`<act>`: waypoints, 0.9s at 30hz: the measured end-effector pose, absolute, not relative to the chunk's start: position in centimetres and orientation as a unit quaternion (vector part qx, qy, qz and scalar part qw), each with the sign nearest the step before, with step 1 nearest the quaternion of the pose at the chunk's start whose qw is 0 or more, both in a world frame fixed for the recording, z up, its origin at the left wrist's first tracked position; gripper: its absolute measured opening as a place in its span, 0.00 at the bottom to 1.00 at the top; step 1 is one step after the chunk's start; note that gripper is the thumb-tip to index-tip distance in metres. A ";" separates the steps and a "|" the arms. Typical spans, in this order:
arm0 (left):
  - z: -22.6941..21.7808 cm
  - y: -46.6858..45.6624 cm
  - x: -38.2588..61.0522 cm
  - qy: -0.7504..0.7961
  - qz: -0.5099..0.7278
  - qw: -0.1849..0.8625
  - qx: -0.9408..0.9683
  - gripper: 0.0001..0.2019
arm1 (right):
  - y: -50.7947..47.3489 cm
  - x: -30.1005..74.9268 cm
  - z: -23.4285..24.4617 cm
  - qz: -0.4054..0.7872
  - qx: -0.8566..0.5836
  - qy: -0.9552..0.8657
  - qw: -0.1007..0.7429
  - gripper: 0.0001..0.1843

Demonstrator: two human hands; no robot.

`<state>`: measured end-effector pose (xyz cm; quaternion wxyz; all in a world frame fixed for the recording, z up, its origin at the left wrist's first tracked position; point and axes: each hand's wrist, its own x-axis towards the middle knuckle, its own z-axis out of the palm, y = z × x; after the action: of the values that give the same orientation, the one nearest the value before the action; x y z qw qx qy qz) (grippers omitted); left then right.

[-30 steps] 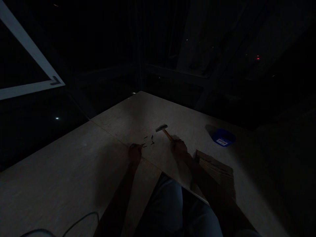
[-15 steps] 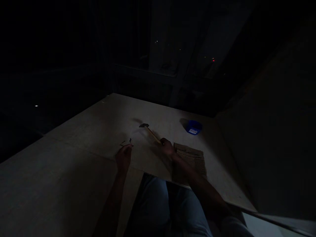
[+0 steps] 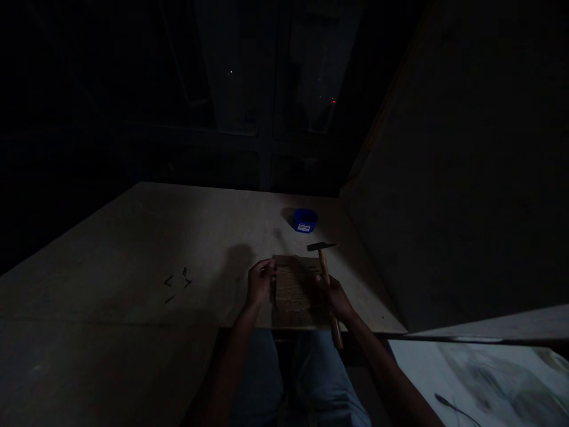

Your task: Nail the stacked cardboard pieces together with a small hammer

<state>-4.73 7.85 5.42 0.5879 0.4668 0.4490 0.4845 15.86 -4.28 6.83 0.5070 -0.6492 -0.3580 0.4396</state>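
My right hand (image 3: pixel 336 298) is closed round the wooden handle of a hammer (image 3: pixel 324 261), whose dark metal head is raised above the right side of a brown ridged piece of cardboard (image 3: pixel 297 287). The piece looks rough-edged and lies at the front of the table. My left hand (image 3: pixel 258 283) is at its upper left edge, with fingers bent and pinched there; the dimness hides the exact contact. To the left, several thin dark nails (image 3: pixel 169 280) lie scattered on the tabletop.
A blue plastic tub (image 3: pixel 304 220) with a white label stands behind the cardboard on the pale table (image 3: pixel 200 231). A dark panel (image 3: pixel 444 207) rises along the right side. At lower right lies a pale surface (image 3: pixel 444 367) with a thin cable (image 3: pixel 448 403).
My left hand has left the nails and moved right to the cardboard. The hammer has swung from pointing left to nearly upright beside the cardboard. The view has turned right.
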 end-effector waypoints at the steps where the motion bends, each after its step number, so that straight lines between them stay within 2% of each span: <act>1: 5.0 7.9 -3.5 0.442 0.468 0.606 0.467 0.25 | -4.7 16.4 6.1 0.432 -0.654 -0.347 0.516 0.31; 5: 3.1 8.8 0.7 0.421 0.409 0.638 0.498 0.20 | -5.3 17.5 3.2 0.462 -0.628 -0.293 0.553 0.32; 10: 0.9 9.9 4.1 0.424 0.372 0.607 0.561 0.11 | -5.0 17.2 1.1 0.478 -0.592 -0.298 0.576 0.38; 16: -0.4 9.5 3.5 0.418 0.333 0.499 0.682 0.09 | -5.4 16.7 0.8 0.448 -0.622 -0.304 0.566 0.40; 22: 1.3 8.1 1.6 0.357 0.351 0.447 0.741 0.11 | -6.2 15.6 2.1 0.434 -0.626 -0.313 0.567 0.38; 27: 1.4 7.6 2.3 0.389 0.349 0.481 0.704 0.11 | -7.2 14.6 3.2 0.416 -0.633 -0.307 0.576 0.36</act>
<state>2.29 7.62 1.38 0.4811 0.7038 0.3890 0.3491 14.60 -7.17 3.22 0.5755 -0.6332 -0.3073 0.4163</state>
